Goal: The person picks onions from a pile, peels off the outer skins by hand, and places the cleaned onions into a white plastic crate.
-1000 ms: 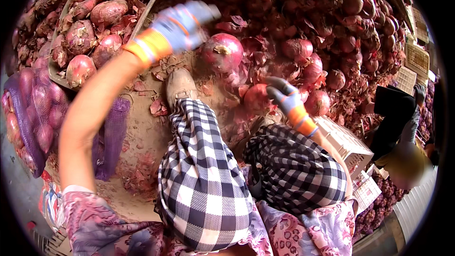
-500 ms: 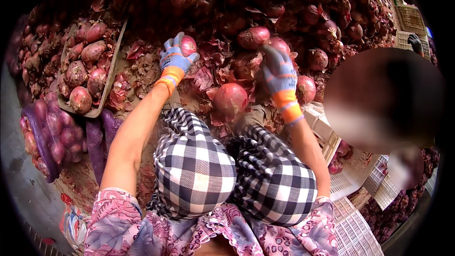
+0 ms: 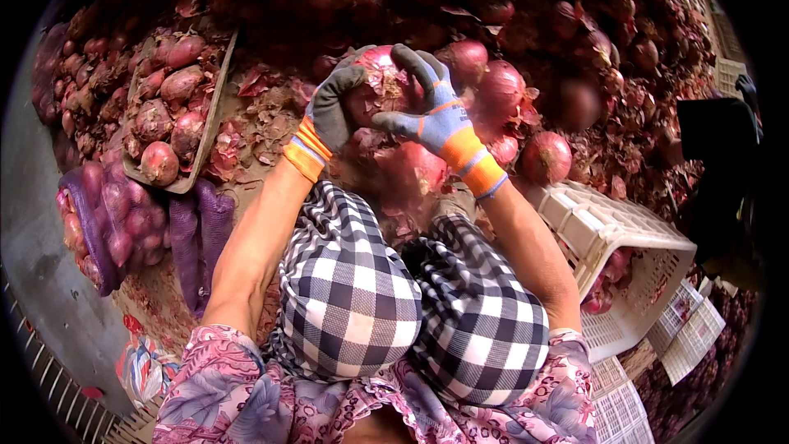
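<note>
I see the red onion pile (image 3: 526, 41) filling the upper frame, a white crate (image 3: 612, 234) lower right, and a tray (image 3: 215, 94) upper left. At centre, my left grip (image 3: 333, 111) and right grip (image 3: 427, 111) are both clamped on 1 onion (image 3: 380, 82).

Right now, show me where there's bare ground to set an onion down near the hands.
Both gloved hands, left hand and right hand, clasp one onion. The barest patch is the dirt strip between the tray and the left wrist, though peels litter it. Behind and right of the hands, the onion pile is packed. The white crate lies at lower right.
</note>
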Tool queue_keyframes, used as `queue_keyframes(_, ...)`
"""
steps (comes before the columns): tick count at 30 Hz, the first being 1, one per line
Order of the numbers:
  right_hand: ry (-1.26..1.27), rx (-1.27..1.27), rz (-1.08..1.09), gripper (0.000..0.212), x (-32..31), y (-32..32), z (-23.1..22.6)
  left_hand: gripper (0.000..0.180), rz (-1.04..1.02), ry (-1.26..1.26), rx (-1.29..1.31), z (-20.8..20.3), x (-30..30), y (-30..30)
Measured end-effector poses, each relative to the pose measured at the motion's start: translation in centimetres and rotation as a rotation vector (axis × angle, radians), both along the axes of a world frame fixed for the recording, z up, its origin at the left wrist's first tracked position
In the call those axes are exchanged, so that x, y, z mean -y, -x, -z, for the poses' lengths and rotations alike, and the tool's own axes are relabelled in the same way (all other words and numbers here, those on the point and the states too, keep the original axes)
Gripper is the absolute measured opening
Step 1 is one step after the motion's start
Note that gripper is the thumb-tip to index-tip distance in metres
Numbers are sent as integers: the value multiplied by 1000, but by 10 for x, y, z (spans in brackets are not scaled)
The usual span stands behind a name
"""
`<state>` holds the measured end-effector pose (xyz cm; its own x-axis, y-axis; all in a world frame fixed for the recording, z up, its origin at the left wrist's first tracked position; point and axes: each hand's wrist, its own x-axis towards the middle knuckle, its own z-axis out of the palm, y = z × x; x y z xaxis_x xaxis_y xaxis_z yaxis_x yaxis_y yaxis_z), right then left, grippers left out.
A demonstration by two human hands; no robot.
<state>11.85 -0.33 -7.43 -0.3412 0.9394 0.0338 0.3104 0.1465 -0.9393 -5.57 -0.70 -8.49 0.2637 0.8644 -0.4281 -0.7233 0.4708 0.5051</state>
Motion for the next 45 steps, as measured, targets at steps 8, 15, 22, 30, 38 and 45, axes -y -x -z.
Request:
queue_keyframes(8,-153,-253,437,15,12,-27,-29,39,254,113,153,-42,-9,-37)
queue_keyframes(15,667,-547,493,26,66,-29,-21,50,112,126,-359,-9,8,15)
queue_keyframes(22,625,-440,652,32,111,-76,7,72,494,-450,-1740,50,11,16)
queue_keyframes(30,145,212,735,54,12,-129,36,49,650,-681,-1782,44,10,-10)
queue_keyframes(38,452,613,493,90,-55,-127,54,44,362,-571,-1455,64,10,8)
queue_keyframes(45,405,76,626,58,-38,-187,87,39,283,-360,-1347,64,18,12)
